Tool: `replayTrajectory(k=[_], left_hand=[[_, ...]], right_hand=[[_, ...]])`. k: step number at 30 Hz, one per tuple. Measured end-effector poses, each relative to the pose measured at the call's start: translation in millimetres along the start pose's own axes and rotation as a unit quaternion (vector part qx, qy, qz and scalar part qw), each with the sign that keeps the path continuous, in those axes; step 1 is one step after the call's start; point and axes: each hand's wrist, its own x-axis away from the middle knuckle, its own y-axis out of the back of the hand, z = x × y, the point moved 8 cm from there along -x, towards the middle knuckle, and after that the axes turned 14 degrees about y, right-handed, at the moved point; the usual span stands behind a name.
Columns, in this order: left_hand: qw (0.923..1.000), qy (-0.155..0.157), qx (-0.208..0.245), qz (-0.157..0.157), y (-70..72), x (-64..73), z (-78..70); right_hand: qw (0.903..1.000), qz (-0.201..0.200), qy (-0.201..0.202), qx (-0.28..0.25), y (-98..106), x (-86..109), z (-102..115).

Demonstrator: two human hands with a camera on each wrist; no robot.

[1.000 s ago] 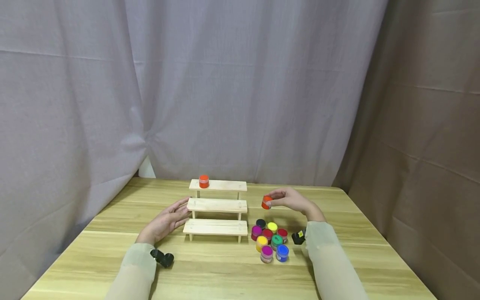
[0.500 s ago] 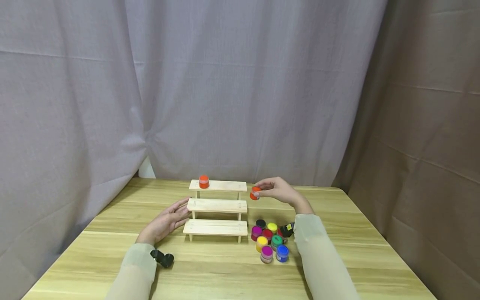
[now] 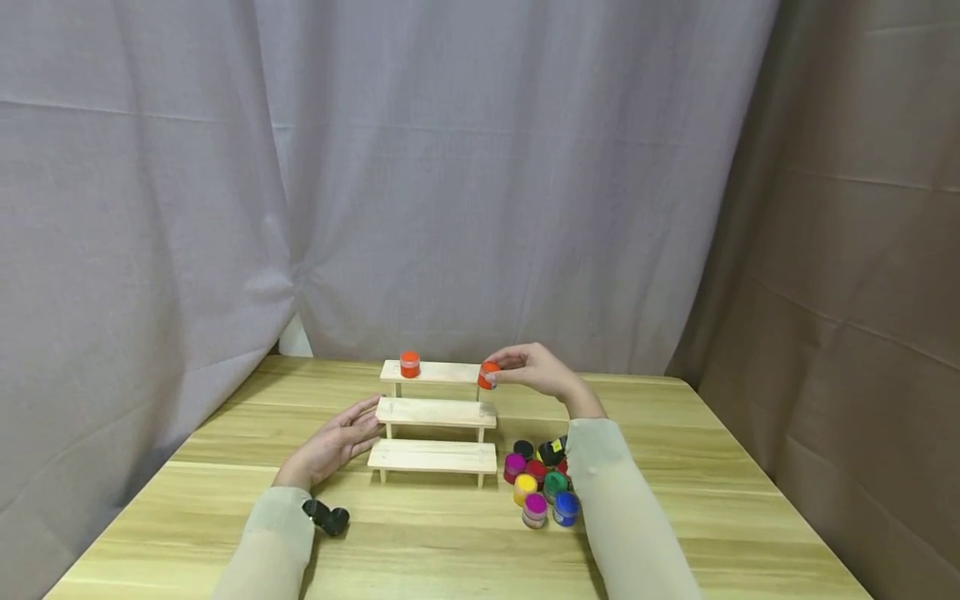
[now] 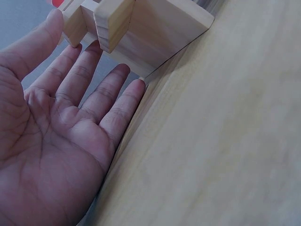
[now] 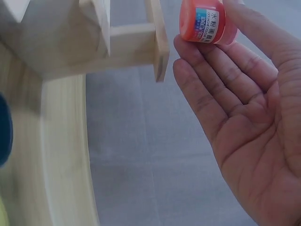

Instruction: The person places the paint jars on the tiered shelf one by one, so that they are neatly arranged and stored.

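My right hand (image 3: 536, 369) pinches a small orange-red paint jar (image 3: 488, 377) between thumb and fingers, at the right end of the top step of a three-step wooden stand (image 3: 435, 455). In the right wrist view a printed label shows on the held paint jar (image 5: 203, 22), which overlaps no part of the stand there. Another orange-red paint jar (image 3: 409, 365) stands near the left end of the top step. My left hand (image 3: 333, 446) lies palm up with straight fingers, its fingertips right at the stand's left side (image 4: 113, 28).
Several paint jars in black, purple, red, green, blue and yellow, such as the blue jar (image 3: 566, 509), cluster to the right of the stand, partly under my right wrist camera (image 3: 552, 452). A grey curtain (image 3: 480, 183) hangs behind the wooden table (image 3: 420, 550).
My right hand has carried the orange-red paint jar leftward and farther back, from above the jar cluster to the top step's right end. The left hand stays in place.
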Motion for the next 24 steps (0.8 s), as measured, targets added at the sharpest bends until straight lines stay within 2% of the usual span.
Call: replayTrajectory(k=[11, 24], left_hand=[[1.0, -0.002, -0.007, -0.001, 0.6, 1.1, -0.9], [0.9999, -0.001, -0.011, -0.004, -1.6, 1.3, -1.4]], right_hand=[[0.9998, 0.004, 0.009, -0.017, -20, -25.2, 6], [0.9989, 0.001, 0.009, -0.046, -42, -43.1, 10]])
